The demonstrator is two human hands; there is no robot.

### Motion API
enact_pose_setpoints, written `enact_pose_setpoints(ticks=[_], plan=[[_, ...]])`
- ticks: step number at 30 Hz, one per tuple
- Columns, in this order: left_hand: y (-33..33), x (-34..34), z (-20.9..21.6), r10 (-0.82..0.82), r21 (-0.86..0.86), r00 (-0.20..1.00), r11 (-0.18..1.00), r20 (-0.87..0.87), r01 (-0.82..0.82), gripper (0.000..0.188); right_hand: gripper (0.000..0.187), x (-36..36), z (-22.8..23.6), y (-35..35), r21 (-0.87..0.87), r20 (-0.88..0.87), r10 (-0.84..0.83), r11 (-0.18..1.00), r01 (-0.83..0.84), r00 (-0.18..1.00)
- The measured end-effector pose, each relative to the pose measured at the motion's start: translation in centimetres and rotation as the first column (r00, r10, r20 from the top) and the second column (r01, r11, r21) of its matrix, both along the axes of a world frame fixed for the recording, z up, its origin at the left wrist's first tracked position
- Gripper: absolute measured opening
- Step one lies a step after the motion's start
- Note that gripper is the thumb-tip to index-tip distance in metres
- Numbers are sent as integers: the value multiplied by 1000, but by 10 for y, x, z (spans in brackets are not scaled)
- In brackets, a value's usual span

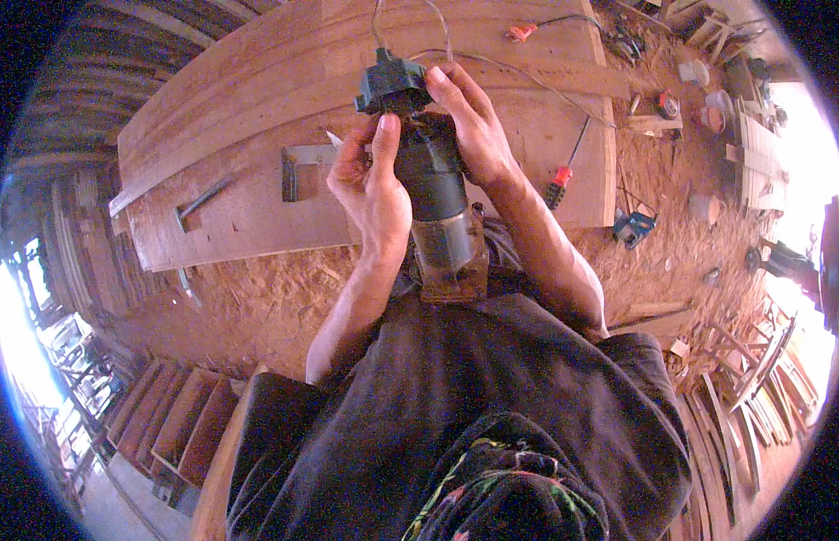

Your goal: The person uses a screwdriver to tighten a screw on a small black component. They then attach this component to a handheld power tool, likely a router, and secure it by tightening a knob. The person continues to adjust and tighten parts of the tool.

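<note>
A handheld power tool (435, 180), which looks like a trim router, rests against my lap with its square base (454, 287) toward me. Its body is a black cylinder above a grey metal section. At the far end, a dark end cap (390, 83) with a cord running from it sits apart from the body, tilted to the left. My left hand (374, 185) is closed, its thumb on the cap's near edge. My right hand (478, 131) pinches the cap's right side, and its palm lies along the tool body. The inside of the cap is hidden.
Past the tool lies a wooden workbench (230, 144) holding a hammer (203, 203), a metal square (293, 176) and a red-handled screwdriver (557, 187). A blue tool (633, 227) is beyond its right edge. Wood shavings cover the floor (257, 307); an orange plug (521, 33) is at the back.
</note>
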State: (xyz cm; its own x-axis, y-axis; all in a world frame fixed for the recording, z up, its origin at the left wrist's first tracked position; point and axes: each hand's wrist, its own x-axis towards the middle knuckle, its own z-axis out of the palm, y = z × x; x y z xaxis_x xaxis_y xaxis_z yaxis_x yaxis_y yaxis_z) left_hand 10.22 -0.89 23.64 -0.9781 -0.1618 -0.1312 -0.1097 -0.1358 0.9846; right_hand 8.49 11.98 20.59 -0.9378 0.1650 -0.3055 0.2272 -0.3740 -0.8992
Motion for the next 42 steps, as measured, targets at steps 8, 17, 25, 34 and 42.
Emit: enact_pose_setpoints(ticks=[8, 17, 25, 34, 42], plan=[[6, -1, 4, 15, 59, 1000, 998, 19, -16, 22, 41, 3, 4, -7, -64, -117, -98, 994, 91, 988], [3, 1, -8, 0, 122, 1000, 993, -7, 1, 23, 41, 8, 9, 3, -46, -122, 55, 997, -61, 991], [0, 4, -13, -18, 149, 1000, 989, 11, 16, 22, 45, 10, -4, 9, 143, -148, 130, 984, -108, 980], [-1, 5, -16, -60, 132, 998, 989, -6, 60, 22, 47, 8, -12, 12, 136, -184, 171, 980, -147, 968], [4, 5, -9, -30, 262, 997, 965, 78, 9, 16, 45, 11, -11, 10, 153, -216, 154, 981, -122, 964]])
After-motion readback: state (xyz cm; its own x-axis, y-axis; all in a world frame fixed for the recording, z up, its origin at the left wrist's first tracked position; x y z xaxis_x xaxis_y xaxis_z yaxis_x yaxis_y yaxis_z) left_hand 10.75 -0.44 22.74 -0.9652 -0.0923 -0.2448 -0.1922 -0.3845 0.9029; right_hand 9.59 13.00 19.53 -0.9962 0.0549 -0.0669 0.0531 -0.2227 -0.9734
